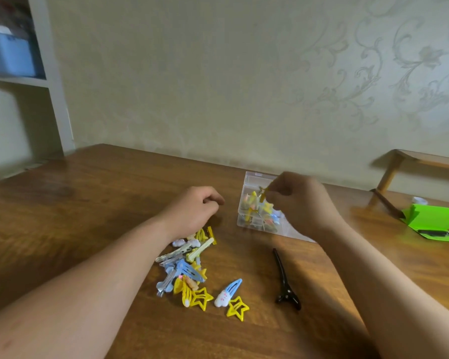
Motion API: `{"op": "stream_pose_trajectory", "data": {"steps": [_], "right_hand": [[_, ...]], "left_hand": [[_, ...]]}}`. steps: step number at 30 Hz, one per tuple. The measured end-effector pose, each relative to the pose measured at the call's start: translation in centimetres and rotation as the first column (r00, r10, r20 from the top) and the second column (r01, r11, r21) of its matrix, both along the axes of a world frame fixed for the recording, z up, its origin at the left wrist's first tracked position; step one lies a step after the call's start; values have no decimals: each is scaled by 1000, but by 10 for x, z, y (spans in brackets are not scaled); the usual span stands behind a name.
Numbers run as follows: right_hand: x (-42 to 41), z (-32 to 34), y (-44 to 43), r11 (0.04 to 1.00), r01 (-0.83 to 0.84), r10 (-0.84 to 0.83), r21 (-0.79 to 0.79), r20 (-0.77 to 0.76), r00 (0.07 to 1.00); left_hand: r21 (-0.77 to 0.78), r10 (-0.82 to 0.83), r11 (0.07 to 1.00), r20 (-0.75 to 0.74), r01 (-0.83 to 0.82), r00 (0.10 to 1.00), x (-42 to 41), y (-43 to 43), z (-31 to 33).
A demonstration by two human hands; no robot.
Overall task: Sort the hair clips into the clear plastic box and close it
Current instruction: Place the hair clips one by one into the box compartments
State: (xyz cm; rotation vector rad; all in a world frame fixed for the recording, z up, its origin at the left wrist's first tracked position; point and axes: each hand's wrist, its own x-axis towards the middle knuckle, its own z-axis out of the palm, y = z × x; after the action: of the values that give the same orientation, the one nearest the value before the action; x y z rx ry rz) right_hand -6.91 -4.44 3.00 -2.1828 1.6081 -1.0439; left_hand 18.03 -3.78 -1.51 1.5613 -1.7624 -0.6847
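Pinching a yellow clip [262, 196] over the clear plastic box [246, 218], our right hand [300, 203] should release it low inside; our left hand [192, 209] rests loosely curled, empty.

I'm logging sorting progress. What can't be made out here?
Head view: the right hand hides part of the clear plastic box.
Motion blur smears the yellow clip it pinches.
The left hand's curled fingers hide its palm.
The green paper is cut by the right edge.
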Motion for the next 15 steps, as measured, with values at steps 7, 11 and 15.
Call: {"op": "stream_pose_trajectory", "data": {"steps": [7,11,15], "right_hand": [[17,-15,-3,997,-58,69,53,-240,968],[9,-15,-3,998,-21,30,57,-177,984],[7,-11,1,999,5,-2,38,-94,996]], "left_hand": [[0,-5,1000,24,5,1000,0,2,1],[-3,-5,1000,28,5,1000,0,3,1],[-3,-7,1000,39,7,999,0,3,2]]}}
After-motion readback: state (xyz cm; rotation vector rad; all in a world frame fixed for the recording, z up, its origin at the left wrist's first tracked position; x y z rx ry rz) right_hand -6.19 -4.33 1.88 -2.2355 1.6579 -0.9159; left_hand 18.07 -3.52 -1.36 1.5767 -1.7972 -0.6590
